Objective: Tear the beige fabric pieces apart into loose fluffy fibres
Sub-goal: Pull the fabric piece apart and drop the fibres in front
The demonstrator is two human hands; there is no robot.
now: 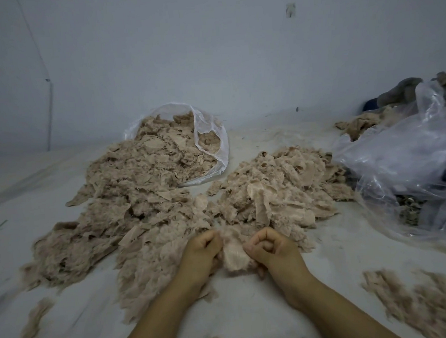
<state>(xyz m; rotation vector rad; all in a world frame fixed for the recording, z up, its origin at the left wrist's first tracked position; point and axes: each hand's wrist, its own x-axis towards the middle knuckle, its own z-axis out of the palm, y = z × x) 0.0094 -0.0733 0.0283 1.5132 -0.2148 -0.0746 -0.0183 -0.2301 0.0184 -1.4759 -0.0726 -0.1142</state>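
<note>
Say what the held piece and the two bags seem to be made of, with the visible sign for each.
Held piece: seemingly a knitted or woven beige textile, matt; fine ribbed lines show, edges fray to fluff.
Left bag: thin clear plastic film, glossy; the scraps show through it.
Right bag: likewise clear plastic, crinkled, with bright highlights.

Text on my fabric scraps (150,188): none I can read.
Print on the plastic bags (397,159): none.
Wall (210,53): unmarked.
</note>
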